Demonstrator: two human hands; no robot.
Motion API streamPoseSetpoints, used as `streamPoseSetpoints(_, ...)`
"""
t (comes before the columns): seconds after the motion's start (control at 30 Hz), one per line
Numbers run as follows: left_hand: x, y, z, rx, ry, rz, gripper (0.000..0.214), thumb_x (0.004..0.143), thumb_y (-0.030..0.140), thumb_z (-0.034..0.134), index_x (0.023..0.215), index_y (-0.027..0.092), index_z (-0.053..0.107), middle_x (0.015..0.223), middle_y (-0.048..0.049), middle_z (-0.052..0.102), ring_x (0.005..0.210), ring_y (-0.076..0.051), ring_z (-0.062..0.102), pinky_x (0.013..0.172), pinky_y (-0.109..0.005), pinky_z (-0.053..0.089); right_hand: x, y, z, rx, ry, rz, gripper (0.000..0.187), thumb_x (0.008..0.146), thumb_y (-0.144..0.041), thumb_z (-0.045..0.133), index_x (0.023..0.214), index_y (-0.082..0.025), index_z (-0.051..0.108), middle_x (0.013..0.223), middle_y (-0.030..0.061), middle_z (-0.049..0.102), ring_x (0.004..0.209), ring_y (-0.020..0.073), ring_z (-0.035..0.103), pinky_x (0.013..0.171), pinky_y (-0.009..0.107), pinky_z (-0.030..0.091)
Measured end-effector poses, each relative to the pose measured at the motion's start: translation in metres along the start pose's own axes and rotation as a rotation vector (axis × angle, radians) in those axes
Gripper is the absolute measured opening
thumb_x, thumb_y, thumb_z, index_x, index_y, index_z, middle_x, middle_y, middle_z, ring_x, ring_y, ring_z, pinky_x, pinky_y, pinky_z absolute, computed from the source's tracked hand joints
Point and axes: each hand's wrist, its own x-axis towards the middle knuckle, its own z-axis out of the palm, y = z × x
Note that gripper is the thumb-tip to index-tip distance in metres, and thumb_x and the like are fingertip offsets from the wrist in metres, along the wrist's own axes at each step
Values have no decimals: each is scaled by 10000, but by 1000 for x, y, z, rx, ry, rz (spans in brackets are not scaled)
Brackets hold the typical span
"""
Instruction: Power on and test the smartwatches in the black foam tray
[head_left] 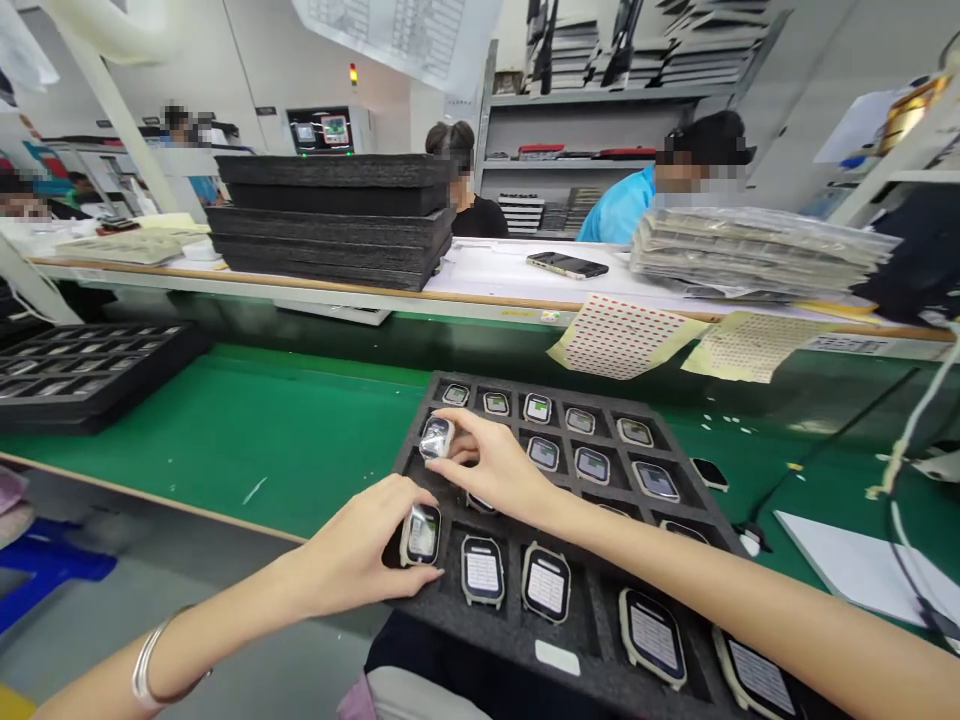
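Observation:
A black foam tray (600,630) with several smartwatch bodies in its pockets lies in front of me on the green mat. My left hand (360,550) is closed around a watch body (422,534) at the tray's near left corner, screen facing me. My right hand (499,465) reaches across to the tray's left column and pinches another watch body (436,437), tilted up above its pocket. More watch bodies (546,584) sit in the near row beside my left hand.
A second foam tray (75,375) of parts sits at far left. A stack of black foam trays (330,220), a phone (566,264) and bagged sheets (750,250) rest on the raised shelf. Sticker sheets (622,335) hang off it. People work beyond. Cables (900,470) lie right.

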Motion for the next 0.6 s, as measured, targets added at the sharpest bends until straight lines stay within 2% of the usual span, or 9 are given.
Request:
streamPoseSetpoints(0.1, -4, -5, -6, 131, -2, 63, 345, 732, 270, 674, 1033, 212, 515, 1043, -69, 587, 970, -258, 526, 852, -413, 435, 6, 1, 20, -141, -56, -25, 435, 777, -135, 631, 1194, -116, 510, 784, 34, 647, 706, 183, 642, 665, 293, 530)
streamPoseSetpoints(0.23, -4, -11, -14, 156, -37, 69, 360, 742, 333, 691, 1039, 200, 538, 1050, -70, 570, 976, -249, 500, 844, -391, 431, 2, -3, 22, -286, -92, -66, 390, 757, -160, 651, 1135, -82, 589, 1038, 143, 602, 989, 279, 562, 867, 425, 457)
streamPoseSetpoints(0.33, -3, -13, -19, 185, -79, 92, 368, 756, 383, 682, 1047, 199, 552, 1041, -65, 569, 963, -243, 499, 834, -379, 426, -3, -10, 13, -560, -133, -96, 426, 794, -303, 662, 1145, -71, 592, 1115, 186, 543, 1038, 329, 498, 880, 509, 410)
streamPoseSetpoints(0.4, -2, -13, -22, 204, -99, 103, 372, 760, 396, 675, 1049, 200, 549, 1037, -66, 569, 951, -244, 497, 825, -382, 422, -8, -13, 4, -682, -166, -98, 493, 802, -358, 669, 1195, -80, 560, 1113, 181, 537, 1007, 319, 502, 858, 502, 419)
streamPoseSetpoints(0.47, -1, -10, -23, 209, -104, 105, 378, 756, 387, 676, 1057, 202, 539, 1041, -67, 567, 947, -246, 493, 817, -385, 418, -14, -14, -6, -662, -177, -100, 486, 816, -328, 666, 1228, -106, 533, 1091, 154, 547, 996, 291, 510, 859, 460, 433)
streamPoseSetpoints(0.6, 1, 0, -19, 237, -115, 152, 291, 788, 272, 623, 1055, 206, 527, 1065, -71, 559, 971, -245, 488, 830, -387, 403, -42, -20, -31, -578, -179, -89, 233, 860, -237, 614, 1078, -162, 585, 997, 93, 567, 965, 248, 522, 853, 393, 445)
